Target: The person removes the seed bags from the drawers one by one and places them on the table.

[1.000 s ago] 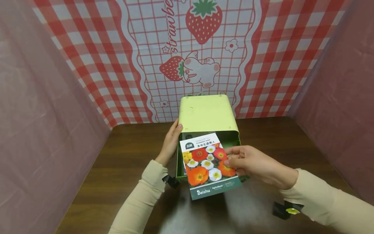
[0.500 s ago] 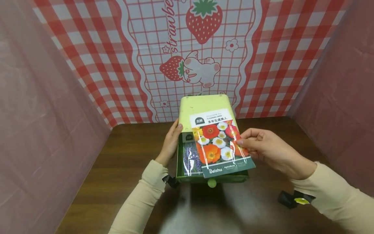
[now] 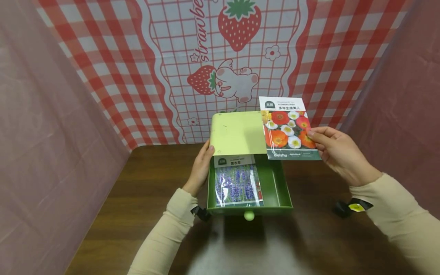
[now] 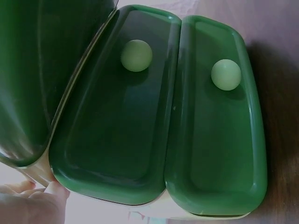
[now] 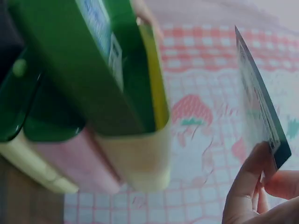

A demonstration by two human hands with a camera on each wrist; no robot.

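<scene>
My right hand (image 3: 343, 156) pinches a flower seed packet (image 3: 280, 143) by its right edge, thumb on the front. Red, orange and white poppies are printed on it; in the head view it overlaps the right part of a pale yellow-green drawer cabinet (image 3: 235, 131). The cabinet's green top drawer (image 3: 275, 191) is pulled out. Inside, on the left, lies a packet with purple flowers (image 3: 237, 185), with a bit of red showing at its right edge. My left hand (image 3: 199, 170) rests against the cabinet's left side, thumb at the front edge.
Two lower green drawers with round pale knobs (image 4: 136, 55) are closed. The cabinet stands on a dark wooden table (image 3: 154, 183). Behind it hangs a red-checked strawberry cloth (image 3: 148, 88); pink curtains (image 3: 55, 137) stand at both sides.
My right hand has lifted the poppy packet out from over the open drawer, up and to the right. The purple-flower packet is now uncovered. My left hand has stayed put.
</scene>
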